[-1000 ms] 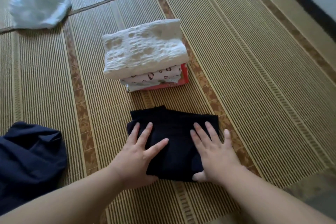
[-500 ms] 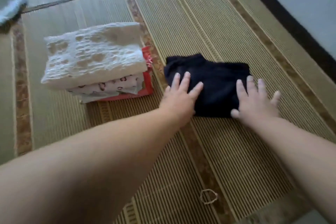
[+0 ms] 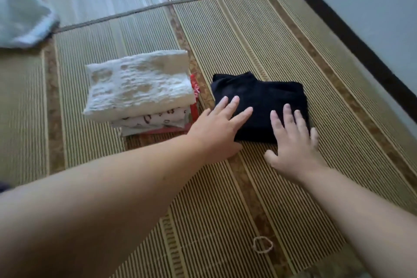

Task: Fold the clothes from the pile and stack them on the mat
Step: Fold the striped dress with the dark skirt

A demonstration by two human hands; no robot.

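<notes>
pressing flat, open left hand point(image 3: 220, 128) and right hand point(image 3: 291, 140) hold the dark fold point(image 3: 259, 97); stack point(image 3: 137, 88) lies just left, nearer the left hand.

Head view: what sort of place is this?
Probably a room at home: woven mat on the floor, stack of folded clothes on it, pale wall with a dark baseboard.

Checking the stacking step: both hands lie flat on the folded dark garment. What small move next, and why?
Probably grip the dark garment and lift it onto the stack beside it. It looks folded, the left hand and right hand only rest flat on it, and it lies apart on the mat.
</notes>
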